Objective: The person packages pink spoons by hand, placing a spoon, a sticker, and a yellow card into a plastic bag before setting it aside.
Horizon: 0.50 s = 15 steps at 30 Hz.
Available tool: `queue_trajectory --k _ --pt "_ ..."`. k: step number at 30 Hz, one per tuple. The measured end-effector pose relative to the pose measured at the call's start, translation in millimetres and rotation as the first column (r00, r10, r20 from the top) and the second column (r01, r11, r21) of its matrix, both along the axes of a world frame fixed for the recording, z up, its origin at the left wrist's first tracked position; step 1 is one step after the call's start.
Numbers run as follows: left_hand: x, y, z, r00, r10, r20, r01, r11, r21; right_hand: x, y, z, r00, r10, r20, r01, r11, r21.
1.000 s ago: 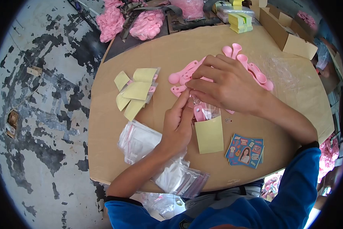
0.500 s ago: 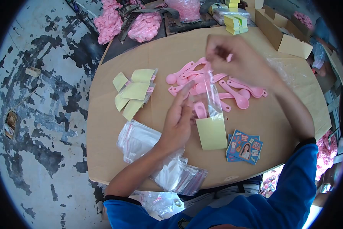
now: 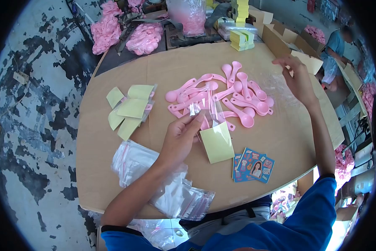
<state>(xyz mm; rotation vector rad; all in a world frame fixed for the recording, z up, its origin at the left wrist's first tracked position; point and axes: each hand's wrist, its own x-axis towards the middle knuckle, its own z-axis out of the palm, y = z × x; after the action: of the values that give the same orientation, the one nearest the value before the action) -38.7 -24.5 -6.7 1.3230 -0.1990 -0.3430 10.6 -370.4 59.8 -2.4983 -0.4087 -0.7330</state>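
My left hand pinches a clear plastic bag near its upper part, fingers closed. Inside the bag, a yellow card hangs toward the table, with pink plastic showing above it. Off to the right, my right hand is raised with its fingers apart and nothing visible in them, over thin clear plastic scraps. Pink measuring spoons lie in a loose heap just beyond the held bag. Below my left forearm, a fanned pile of flat clear bags reaches the table's near edge.
Bagged yellow cards lie overlapping at the left of the brown-covered table. Blue printed cards sit near the front. Yellow card stacks, pink bundles and a cardboard box stand at the back. Another person is at far right.
My right hand has moved away from the bag's top to the right, its fingers spreading. My left hand still holds the bag. The view has shifted, showing more of the other person.
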Motion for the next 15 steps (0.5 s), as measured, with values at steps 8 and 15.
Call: queue_trajectory --k 8,15 --pt "-7.3 1.6 5.6 0.995 -0.094 -0.031 0.094 0.996 -0.005 -37.9 133.8 -51.8 0.612 0.705 -0.358 -0.342 0.645 0.684" --pt "-6.0 0.2 2.8 0.999 -0.017 -0.027 0.020 0.997 0.080 -38.5 136.4 -74.9 0.588 0.780 -0.214 -0.267 0.437 0.859"
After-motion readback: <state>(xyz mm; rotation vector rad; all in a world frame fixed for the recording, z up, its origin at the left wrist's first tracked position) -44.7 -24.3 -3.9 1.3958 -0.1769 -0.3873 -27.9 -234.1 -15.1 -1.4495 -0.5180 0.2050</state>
